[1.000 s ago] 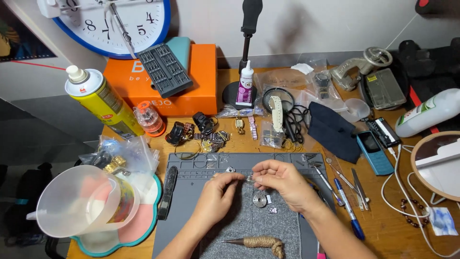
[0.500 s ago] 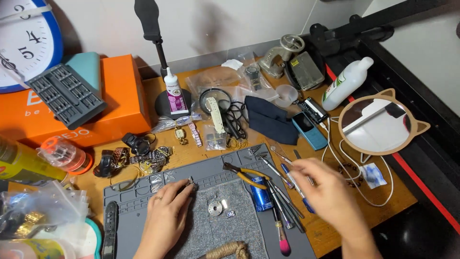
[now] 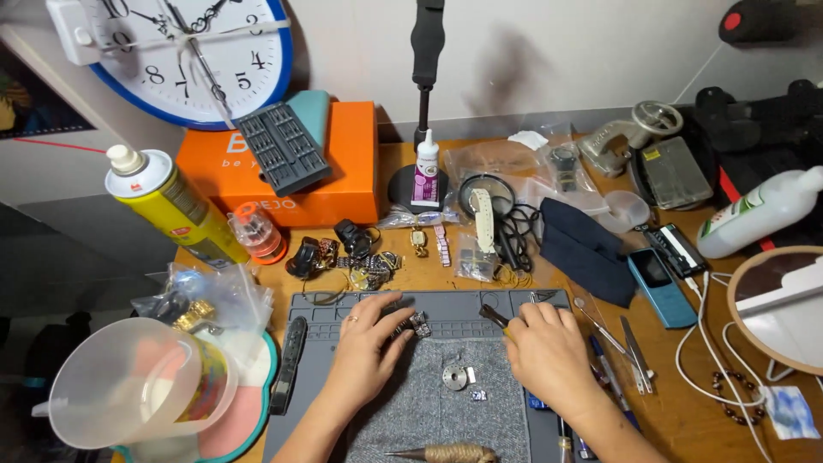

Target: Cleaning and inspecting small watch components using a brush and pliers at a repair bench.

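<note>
Here the left hand [image 3: 364,347] pinches a small watch part [image 3: 417,323] at the mat's [image 3: 326,319] 12 o'clock edge, the right hand [image 3: 544,351] grips pliers [image 3: 495,316], and a careless sweep could scatter the loose disc [image 3: 454,376] at 6 o'clock.

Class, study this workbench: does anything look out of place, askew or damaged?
Yes. The wall clock hangs tilted, its numerals turned well off upright. The grey bit case leans crooked against the orange box. On the mat, a small round metal part lies loose between the left hand and right hand.
</note>
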